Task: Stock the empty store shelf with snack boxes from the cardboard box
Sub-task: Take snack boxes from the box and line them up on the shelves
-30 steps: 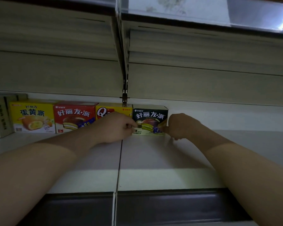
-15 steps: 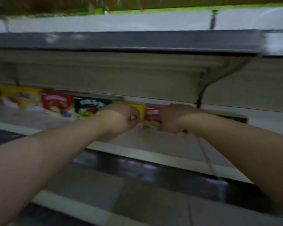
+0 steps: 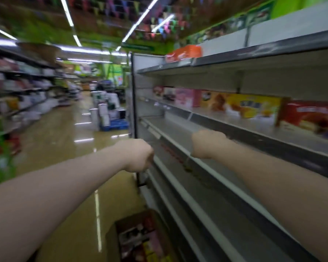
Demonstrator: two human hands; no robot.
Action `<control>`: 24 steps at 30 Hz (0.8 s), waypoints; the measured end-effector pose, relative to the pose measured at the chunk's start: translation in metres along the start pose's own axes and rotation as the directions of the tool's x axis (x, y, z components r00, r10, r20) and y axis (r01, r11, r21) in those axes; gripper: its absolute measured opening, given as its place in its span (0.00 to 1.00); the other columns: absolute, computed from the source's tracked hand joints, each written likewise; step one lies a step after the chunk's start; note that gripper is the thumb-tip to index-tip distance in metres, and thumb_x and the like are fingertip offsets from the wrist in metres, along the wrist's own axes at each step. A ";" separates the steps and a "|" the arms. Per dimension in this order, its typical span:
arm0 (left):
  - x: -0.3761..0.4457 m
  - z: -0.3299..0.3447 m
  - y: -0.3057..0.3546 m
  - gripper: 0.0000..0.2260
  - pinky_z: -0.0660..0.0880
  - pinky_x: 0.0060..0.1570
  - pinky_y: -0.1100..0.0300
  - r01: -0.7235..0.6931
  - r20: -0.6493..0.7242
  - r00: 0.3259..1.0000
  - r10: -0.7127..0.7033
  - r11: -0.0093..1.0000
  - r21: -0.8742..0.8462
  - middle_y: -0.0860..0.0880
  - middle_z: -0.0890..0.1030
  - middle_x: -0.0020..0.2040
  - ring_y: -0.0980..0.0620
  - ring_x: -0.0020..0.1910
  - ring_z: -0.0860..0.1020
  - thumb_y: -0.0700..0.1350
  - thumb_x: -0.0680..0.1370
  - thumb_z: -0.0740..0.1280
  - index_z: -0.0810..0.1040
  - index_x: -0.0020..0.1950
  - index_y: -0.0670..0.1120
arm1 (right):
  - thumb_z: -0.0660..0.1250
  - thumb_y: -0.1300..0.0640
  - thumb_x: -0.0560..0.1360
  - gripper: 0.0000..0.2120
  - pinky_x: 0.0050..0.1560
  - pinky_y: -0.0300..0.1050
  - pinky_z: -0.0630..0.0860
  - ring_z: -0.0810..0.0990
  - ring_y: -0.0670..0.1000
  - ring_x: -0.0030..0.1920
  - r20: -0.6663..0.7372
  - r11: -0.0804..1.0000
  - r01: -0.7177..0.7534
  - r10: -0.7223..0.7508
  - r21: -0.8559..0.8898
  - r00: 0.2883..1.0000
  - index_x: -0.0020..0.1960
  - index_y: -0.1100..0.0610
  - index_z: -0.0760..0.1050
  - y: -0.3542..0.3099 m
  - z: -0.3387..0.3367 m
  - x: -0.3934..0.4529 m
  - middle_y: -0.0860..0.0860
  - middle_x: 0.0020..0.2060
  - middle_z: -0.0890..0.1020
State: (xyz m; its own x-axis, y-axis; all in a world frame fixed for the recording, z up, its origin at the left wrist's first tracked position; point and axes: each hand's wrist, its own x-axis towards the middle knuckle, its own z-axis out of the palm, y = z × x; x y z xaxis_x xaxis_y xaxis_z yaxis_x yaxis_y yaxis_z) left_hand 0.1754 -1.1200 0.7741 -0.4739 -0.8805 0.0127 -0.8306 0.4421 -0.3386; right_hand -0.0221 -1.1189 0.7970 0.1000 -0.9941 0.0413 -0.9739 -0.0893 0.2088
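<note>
Between boxes, hands free
Left hand (image 3: 136,155) and right hand (image 3: 206,142) curl empty; cardboard box (image 3: 140,237) waits below the half-filled shelf (image 3: 235,125).

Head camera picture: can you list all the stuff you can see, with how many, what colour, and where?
Snack boxes: a row, too blurred to count; red, yellow, orange, pink; on the right-hand shelf.
Orange box: one, on the top shelf.
Shelves: several, grey, on the right; the lower ones look bare.
Cardboard box: one, brown, on the floor at the bottom, with packs inside.
Floor: shiny yellowish aisle, left of the shelves.
Far shelves: blurred, stocked, on the left.
Stacked goods: pale, on a blue base, down the aisle.
Left hand: fingers curled, holding nothing seen.
Right hand: fingers curled, holding nothing seen.
</note>
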 end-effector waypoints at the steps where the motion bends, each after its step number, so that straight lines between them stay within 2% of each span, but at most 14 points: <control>1: -0.005 0.015 -0.023 0.14 0.76 0.51 0.56 0.071 0.046 0.996 -0.071 0.997 -0.006 0.48 0.79 0.59 0.45 0.58 0.77 0.50 0.79 0.60 0.77 0.62 0.51 | 0.62 0.56 0.78 0.05 0.39 0.47 0.74 0.75 0.54 0.40 0.008 1.000 0.009 -0.009 0.016 1.000 0.46 0.57 0.71 -0.017 0.005 0.018 0.51 0.37 0.73; 3: -0.014 0.045 -0.068 0.13 0.73 0.49 0.58 0.193 0.141 0.973 -0.184 0.980 -0.055 0.49 0.79 0.60 0.47 0.59 0.76 0.49 0.79 0.60 0.78 0.61 0.51 | 0.60 0.57 0.78 0.04 0.38 0.46 0.74 0.75 0.53 0.38 0.049 0.998 0.036 -0.039 0.054 0.998 0.46 0.57 0.71 -0.056 0.015 0.052 0.51 0.36 0.72; 5: -0.016 0.068 -0.103 0.12 0.73 0.50 0.60 0.251 0.199 0.956 -0.217 0.954 -0.162 0.50 0.80 0.59 0.49 0.58 0.77 0.49 0.79 0.61 0.79 0.59 0.52 | 0.60 0.56 0.79 0.07 0.40 0.47 0.77 0.77 0.52 0.37 0.111 0.993 0.078 -0.089 0.094 0.990 0.45 0.59 0.73 -0.094 0.028 0.084 0.51 0.35 0.73; 7: -0.010 0.091 -0.129 0.11 0.75 0.54 0.57 0.264 0.199 0.955 -0.220 0.936 -0.233 0.50 0.80 0.57 0.49 0.56 0.77 0.50 0.79 0.62 0.80 0.58 0.53 | 0.61 0.56 0.79 0.10 0.38 0.45 0.76 0.77 0.51 0.35 0.186 0.985 0.124 -0.145 0.118 0.972 0.41 0.59 0.72 -0.130 0.040 0.111 0.52 0.35 0.75; 10: 0.008 0.126 -0.158 0.13 0.75 0.53 0.55 0.248 0.256 0.945 -0.201 0.954 -0.168 0.50 0.79 0.58 0.49 0.57 0.77 0.52 0.79 0.60 0.77 0.62 0.53 | 0.62 0.55 0.79 0.08 0.43 0.45 0.78 0.77 0.50 0.37 0.210 0.980 0.175 -0.190 0.092 0.959 0.54 0.59 0.74 -0.172 0.057 0.152 0.52 0.38 0.74; 13: 0.039 0.161 -0.190 0.15 0.75 0.55 0.54 0.208 0.335 0.928 -0.163 0.973 -0.101 0.49 0.79 0.60 0.47 0.59 0.76 0.52 0.79 0.61 0.76 0.64 0.51 | 0.63 0.56 0.79 0.12 0.40 0.44 0.78 0.78 0.52 0.40 0.248 0.980 0.194 -0.198 0.040 0.948 0.60 0.59 0.73 -0.200 0.070 0.208 0.54 0.44 0.76; 16: 0.077 0.192 -0.229 0.16 0.74 0.56 0.55 0.217 0.373 0.913 -0.167 0.972 -0.094 0.49 0.78 0.62 0.46 0.62 0.75 0.52 0.79 0.61 0.74 0.66 0.51 | 0.63 0.56 0.80 0.12 0.31 0.41 0.71 0.74 0.50 0.35 0.286 0.984 0.175 -0.177 0.034 0.942 0.61 0.60 0.73 -0.218 0.083 0.271 0.53 0.41 0.74; 18: 0.103 0.214 -0.258 0.17 0.74 0.57 0.55 0.231 0.400 0.901 -0.166 0.965 -0.121 0.48 0.78 0.63 0.46 0.63 0.75 0.53 0.80 0.61 0.73 0.67 0.51 | 0.63 0.55 0.80 0.12 0.29 0.41 0.69 0.72 0.49 0.34 0.295 0.988 0.146 -0.157 0.060 0.942 0.61 0.59 0.73 -0.224 0.093 0.314 0.52 0.39 0.72; 21: 0.137 0.247 -0.289 0.18 0.73 0.57 0.56 0.230 0.455 0.878 -0.146 0.964 -0.134 0.48 0.76 0.66 0.46 0.64 0.74 0.52 0.80 0.60 0.72 0.69 0.51 | 0.62 0.55 0.80 0.13 0.38 0.41 0.73 0.75 0.51 0.42 0.344 0.989 0.065 -0.107 0.131 0.933 0.61 0.59 0.73 -0.223 0.114 0.362 0.53 0.44 0.74; 24: 0.169 0.285 -0.304 0.19 0.71 0.60 0.56 0.192 0.537 0.840 -0.079 0.969 -0.158 0.47 0.73 0.69 0.46 0.67 0.72 0.51 0.81 0.60 0.70 0.72 0.49 | 0.61 0.55 0.80 0.14 0.40 0.43 0.74 0.74 0.52 0.46 0.390 0.985 -0.017 -0.052 0.172 0.919 0.64 0.57 0.70 -0.214 0.153 0.390 0.54 0.54 0.76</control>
State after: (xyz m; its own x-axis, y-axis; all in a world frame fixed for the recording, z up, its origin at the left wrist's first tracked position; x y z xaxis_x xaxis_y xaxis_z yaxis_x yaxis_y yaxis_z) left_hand 0.4307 -1.4522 0.6110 -0.1752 -0.8662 -0.4680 -0.9416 0.2863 -0.1773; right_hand 0.1942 -1.4970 0.6192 0.0627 -0.9332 -0.3539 -0.9960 -0.0811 0.0373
